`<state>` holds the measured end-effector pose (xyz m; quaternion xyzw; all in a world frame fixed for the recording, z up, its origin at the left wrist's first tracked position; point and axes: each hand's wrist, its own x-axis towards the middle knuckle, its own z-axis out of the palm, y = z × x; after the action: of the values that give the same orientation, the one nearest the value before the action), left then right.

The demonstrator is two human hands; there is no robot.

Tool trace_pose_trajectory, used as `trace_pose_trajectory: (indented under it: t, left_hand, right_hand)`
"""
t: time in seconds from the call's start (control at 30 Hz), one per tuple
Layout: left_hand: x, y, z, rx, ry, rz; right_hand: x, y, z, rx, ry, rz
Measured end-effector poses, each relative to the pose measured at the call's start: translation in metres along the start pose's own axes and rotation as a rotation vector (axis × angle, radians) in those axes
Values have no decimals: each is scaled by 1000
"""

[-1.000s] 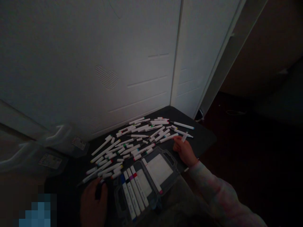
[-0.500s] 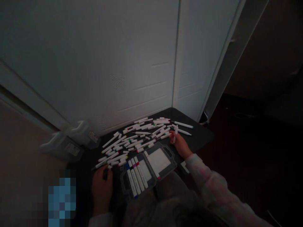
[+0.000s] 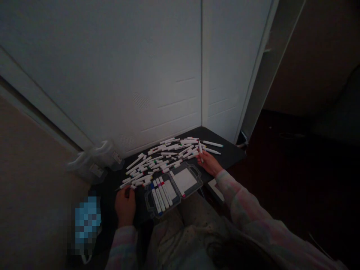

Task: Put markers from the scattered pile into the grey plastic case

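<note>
My right hand (image 3: 208,162) is closed on a white marker (image 3: 200,150), held upright at the right side of the loose markers. My left hand (image 3: 125,204) rests at the table's left front, fingers curled, a small white marker cap (image 3: 133,187) at its thumb and fingertips. Between my hands an open clear plastic case (image 3: 149,204) lies at the front edge. Several white markers (image 3: 161,195) with coloured ends stand side by side in its left half. One pink-ended marker (image 3: 177,184) lies along the hinge side of the other half.
Many loose white markers (image 3: 168,153) and caps cover the dark table (image 3: 233,157). Two clear plastic containers (image 3: 87,165) stand at the left against the white panelled wall (image 3: 168,75). A blurred blue item (image 3: 87,217) is at lower left. A pale flat box (image 3: 216,189) sits below the right edge.
The marker in my right hand has turned from slanted to upright, and the hand has shifted slightly left. The view has tilted, showing more of my lap. My left hand keeps its curled pose.
</note>
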<state>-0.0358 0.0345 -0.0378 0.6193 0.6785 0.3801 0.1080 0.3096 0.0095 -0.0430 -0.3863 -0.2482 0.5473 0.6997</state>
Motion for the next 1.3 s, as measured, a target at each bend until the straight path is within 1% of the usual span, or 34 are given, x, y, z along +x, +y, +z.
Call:
trace_pose_trajectory:
  t: [0.3, 0.53, 0.77, 0.87, 0.93, 0.97, 1.0, 1.07, 1.17, 1.23, 1.3]
  left_hand:
    - [0, -1, 1, -1, 9, -31]
    - [0, -3, 1, 28, -3, -51]
    - [-2, -5, -1, 38, -9, -51]
    - [1, -6, -2, 18, 1, -81]
    - [5, -3, -5, -3, -9, -100]
    - [9, 0, -7, -15, -12, -100]
    - [13, 4, -8, -29, 7, -102]
    - [23, 16, -11, -79, 50, -106]
    - [41, 35, -11, -203, 106, -137]
    - [54, 44, -7, -259, 111, -113]
    - [64, 48, -1, -261, 103, -68]
  right_hand:
    - [1, -1, -1, 71, -47, 19]
    - [-3, 2, -1, 47, 0, 33]
    - [-8, 1, 4, -12, 54, 25]
    - [-7, 0, 3, -48, 81, 37]
    - [-3, -5, 3, -119, 98, 75]
    - [0, -10, 5, -215, 108, 80]
    - [4, -15, 8, -318, 113, 67]
    - [16, -28, 20, -456, 87, -30]
    - [41, -42, 48, -532, 61, -134]
    - [57, -42, 67, -595, -29, -175]
    - [70, -34, 81, -663, -120, -251]
